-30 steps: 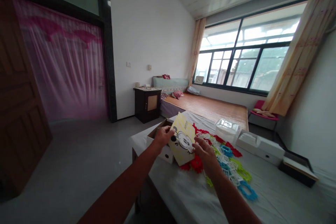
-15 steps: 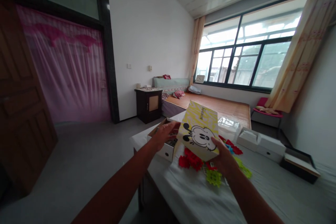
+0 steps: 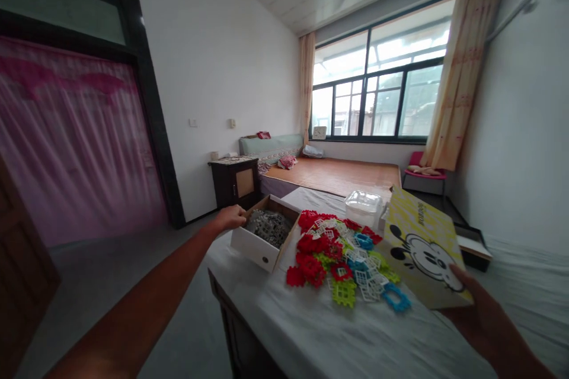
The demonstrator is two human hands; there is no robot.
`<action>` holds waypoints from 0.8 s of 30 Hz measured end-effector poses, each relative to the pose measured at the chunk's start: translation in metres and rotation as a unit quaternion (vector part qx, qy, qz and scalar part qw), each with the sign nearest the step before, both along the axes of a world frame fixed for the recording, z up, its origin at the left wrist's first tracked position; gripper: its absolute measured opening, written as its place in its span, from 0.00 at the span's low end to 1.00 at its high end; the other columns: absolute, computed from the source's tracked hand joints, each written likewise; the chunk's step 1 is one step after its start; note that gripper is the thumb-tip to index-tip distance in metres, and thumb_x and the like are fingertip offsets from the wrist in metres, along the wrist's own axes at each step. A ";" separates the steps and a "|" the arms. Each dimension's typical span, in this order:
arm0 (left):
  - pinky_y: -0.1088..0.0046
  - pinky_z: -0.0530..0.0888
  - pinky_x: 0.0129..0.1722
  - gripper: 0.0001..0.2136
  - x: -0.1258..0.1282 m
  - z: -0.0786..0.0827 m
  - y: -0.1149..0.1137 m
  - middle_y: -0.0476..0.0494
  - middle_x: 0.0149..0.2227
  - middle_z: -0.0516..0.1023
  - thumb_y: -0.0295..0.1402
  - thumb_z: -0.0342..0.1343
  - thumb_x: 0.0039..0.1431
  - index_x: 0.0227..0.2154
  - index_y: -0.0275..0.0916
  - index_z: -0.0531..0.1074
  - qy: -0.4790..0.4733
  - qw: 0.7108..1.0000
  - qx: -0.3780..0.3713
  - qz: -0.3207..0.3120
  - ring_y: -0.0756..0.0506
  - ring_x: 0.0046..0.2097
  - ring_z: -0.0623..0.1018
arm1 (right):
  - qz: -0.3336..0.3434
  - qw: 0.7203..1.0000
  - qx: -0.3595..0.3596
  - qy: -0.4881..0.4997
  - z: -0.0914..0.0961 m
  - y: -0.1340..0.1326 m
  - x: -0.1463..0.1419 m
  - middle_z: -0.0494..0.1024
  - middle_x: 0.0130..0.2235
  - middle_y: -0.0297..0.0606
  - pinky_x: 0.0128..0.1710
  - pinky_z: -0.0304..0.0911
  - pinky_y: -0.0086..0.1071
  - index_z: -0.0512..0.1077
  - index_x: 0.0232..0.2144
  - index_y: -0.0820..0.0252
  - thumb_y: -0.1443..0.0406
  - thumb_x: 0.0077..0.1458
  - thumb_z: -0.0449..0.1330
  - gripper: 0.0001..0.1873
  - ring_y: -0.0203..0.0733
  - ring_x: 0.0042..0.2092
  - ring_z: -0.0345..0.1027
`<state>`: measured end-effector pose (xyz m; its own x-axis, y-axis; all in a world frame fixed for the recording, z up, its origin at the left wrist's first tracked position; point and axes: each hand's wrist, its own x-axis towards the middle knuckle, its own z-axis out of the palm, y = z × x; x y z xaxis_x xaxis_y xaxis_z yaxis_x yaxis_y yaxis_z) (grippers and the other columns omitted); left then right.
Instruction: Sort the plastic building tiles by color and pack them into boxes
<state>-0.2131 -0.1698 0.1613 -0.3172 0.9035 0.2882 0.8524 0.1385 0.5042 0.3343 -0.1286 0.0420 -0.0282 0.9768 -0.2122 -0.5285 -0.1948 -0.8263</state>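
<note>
My right hand grips the near edge of a yellow box lid with a cartoon mouse face, holding it off to the right above the white-covered table. My left hand is closed on the far left corner of an open white cardboard box that holds small grey pieces. Between the box and the lid lies a pile of red, green, blue and white plastic window-shaped pieces.
A clear plastic tub stands behind the pile. A dark flat box lies at the table's right. Beyond are a low bed platform, a dark nightstand, a large window and a pink-curtained doorway.
My right hand has carried the yellow lid from over the open box across to the right side. The grey pieces inside the box and the whole coloured pile now show.
</note>
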 end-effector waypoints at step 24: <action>0.58 0.69 0.40 0.13 0.225 0.038 0.093 0.22 0.38 0.73 0.20 0.44 0.56 0.37 0.25 0.74 0.409 0.899 0.002 -0.157 0.33 0.44 0.74 | -0.005 0.997 0.043 0.063 -0.004 -0.004 0.007 0.79 0.41 0.47 0.28 0.72 0.40 0.67 0.50 0.62 0.58 0.44 0.64 0.30 0.52 0.35 0.75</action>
<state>0.0123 -0.0770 0.1998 0.2729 0.9098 0.3128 0.9351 -0.1745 -0.3084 0.3408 -0.1327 0.0379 -0.0402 0.9917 -0.1223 -0.6314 -0.1201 -0.7661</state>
